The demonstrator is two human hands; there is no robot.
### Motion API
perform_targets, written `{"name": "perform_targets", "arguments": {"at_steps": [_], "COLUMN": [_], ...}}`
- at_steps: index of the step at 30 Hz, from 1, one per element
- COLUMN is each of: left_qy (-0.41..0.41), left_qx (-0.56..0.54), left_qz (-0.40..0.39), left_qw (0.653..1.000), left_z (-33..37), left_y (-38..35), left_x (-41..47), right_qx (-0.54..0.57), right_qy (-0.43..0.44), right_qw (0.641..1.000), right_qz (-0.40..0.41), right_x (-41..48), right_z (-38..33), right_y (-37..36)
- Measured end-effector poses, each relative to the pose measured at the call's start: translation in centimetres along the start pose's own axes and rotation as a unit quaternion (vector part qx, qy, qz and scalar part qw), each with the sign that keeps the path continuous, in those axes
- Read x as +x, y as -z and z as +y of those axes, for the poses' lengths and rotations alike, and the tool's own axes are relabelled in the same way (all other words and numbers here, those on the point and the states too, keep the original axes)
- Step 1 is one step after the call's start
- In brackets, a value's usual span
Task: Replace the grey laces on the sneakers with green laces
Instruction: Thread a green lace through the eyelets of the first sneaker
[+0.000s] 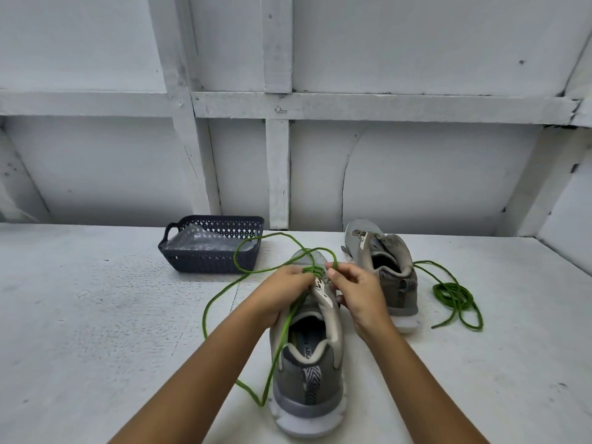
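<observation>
The step in hand is lacing the first shoe. The near sneaker (307, 373) stands mid-desk (96, 315), heel toward the person, and its grey lace is already out. The green lace (204, 320) crosses only the lowest eyelets by the toe, and both long tails lie loose in loops, one toward the basket (208, 261) and one trailing down past the heel.

The left hand (282, 293) has its fingers curled over the sneaker's upper by the eyelets and steadies it. The right hand (355, 291) pinches the lace between thumb and forefinger (336, 270) just above the tongue.

Next, I judge, that pinched end must go into the next eyelet up and be drawn through — slack taken evenly, so the tails stay matched and the loops don't knot.

The far sneaker (387, 267) has no lace that I can see — its spare lace (453, 294) lies bunched just beside it.
</observation>
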State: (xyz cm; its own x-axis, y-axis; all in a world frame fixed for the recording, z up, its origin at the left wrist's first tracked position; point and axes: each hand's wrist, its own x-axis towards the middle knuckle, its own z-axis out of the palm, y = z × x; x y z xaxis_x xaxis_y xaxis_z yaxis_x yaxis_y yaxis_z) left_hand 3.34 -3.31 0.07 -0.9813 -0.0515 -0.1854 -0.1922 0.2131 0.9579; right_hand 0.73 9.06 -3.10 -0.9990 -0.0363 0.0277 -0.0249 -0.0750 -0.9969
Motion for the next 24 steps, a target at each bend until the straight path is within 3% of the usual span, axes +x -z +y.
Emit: {"name": "perform_targets", "arguments": {"at_steps": [4, 10, 24], "left_qy": [0.019, 0.022, 0.011], "left_qx": [-0.106, -0.147, -0.112], "left_qz": [-0.008, 0.007, 0.021], "left_qw": [0.994, 0.989, 0.993], "left_z": [-0.7, -1.0, -1.2], "left_y": [-0.2, -0.1, -0.4], "left_x": [0.3, 0.9, 1.5], "right_qx": [0.031, 0.033, -0.050], "right_qy": [0.012, 0.045, 0.127], "right_qw": [0.999, 0.998, 0.991], "right_qz": [0.019, 0.027, 0.014], "right_x": [0.0, 0.3, 0.1], "right_z": [0.7, 0.8, 1.2], "right_y": [0.1, -0.2, -0.2]}}
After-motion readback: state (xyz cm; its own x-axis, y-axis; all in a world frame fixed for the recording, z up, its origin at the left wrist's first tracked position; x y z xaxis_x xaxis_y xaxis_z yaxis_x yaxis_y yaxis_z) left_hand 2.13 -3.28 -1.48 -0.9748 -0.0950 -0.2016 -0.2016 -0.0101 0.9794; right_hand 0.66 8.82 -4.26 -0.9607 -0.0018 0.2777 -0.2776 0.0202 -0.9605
